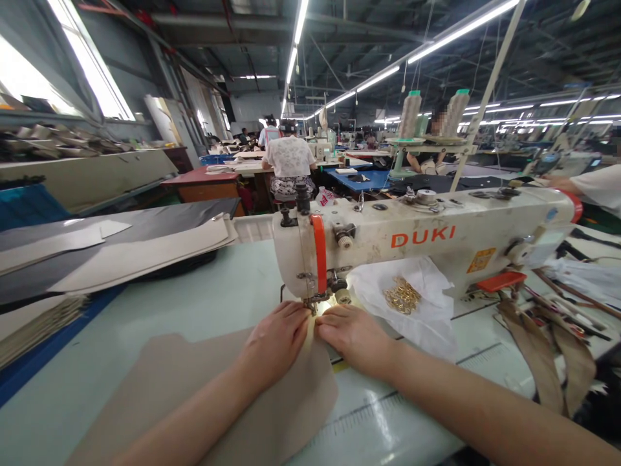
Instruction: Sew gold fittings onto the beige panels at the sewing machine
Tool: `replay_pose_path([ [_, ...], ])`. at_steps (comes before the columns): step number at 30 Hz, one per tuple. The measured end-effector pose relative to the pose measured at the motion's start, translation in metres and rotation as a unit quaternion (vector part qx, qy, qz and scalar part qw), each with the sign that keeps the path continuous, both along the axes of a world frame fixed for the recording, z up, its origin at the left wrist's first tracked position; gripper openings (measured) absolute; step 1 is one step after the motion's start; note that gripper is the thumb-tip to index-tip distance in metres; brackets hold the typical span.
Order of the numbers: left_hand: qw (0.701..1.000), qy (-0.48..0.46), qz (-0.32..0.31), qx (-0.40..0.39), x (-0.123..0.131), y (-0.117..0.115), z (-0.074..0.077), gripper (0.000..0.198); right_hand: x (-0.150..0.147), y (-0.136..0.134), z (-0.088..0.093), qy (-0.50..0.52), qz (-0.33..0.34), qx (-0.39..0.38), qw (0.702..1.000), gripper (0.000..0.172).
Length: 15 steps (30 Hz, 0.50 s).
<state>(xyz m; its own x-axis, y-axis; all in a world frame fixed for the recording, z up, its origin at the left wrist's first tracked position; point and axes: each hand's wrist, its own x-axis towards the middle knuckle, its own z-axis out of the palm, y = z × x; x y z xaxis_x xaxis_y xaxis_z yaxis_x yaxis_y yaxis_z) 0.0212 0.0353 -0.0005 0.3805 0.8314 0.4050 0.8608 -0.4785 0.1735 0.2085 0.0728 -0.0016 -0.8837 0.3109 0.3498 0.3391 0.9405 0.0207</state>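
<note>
A pale green table (242, 272) carries a white sewing machine (369, 226). Before it lies a beige panel (184, 362), reaching up to the needle area. The left hand (276, 340) rests on the panel, fingers (294, 310) close together. The right hand's (356, 336) fingers bunch near the needle; whether either hand pinches the panel, I cannot tell.

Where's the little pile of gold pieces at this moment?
In the head view, the gold pieces sit right of centre on the white wrap, below the sewing machine's DUKI lettering and just beyond the right hand.
</note>
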Motion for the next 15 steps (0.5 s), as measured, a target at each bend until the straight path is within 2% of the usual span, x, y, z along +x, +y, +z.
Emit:
replay_pose_path([
  [4,1.000,-0.004,0.006,0.006,-0.002,-0.008,0.001,0.024,0.001,-0.002,-0.003,0.007,0.018,-0.002,1.000,0.006],
  [9,1.000,-0.022,0.015,0.003,-0.009,-0.049,0.003,0.025,0.003,-0.010,-0.004,0.067,0.068,-0.001,0.995,0.014],
  [15,0.998,-0.011,0.057,-0.032,-0.009,-0.085,0.010,0.030,0.005,-0.015,-0.005,0.103,0.059,0.012,0.993,0.017],
])
